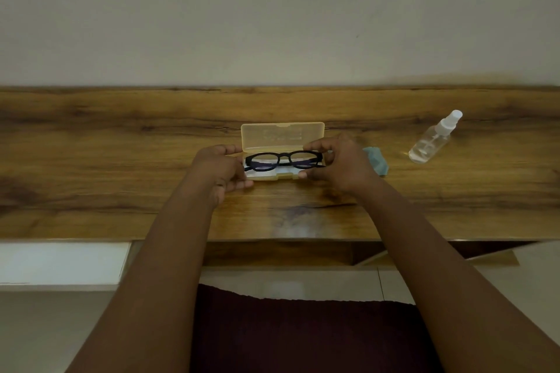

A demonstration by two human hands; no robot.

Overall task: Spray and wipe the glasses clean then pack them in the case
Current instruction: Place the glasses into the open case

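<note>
Black-framed glasses (pixel 285 159), folded, sit just over the tray of an open yellowish translucent case (pixel 282 136) whose lid stands up at the back. My left hand (pixel 219 169) grips the left end of the glasses and case. My right hand (pixel 336 162) pinches the right end of the glasses between thumb and fingers. A clear spray bottle (pixel 431 141) lies tilted on the table at the right. A light blue cloth (pixel 377 159) lies just right of my right hand, partly hidden by it.
The wooden table (pixel 121 160) runs along a plain pale wall (pixel 272 9). Its front edge is close to my body. A white surface (pixel 60 263) sits below the table at the left, and dark fabric (pixel 303 336) covers my lap.
</note>
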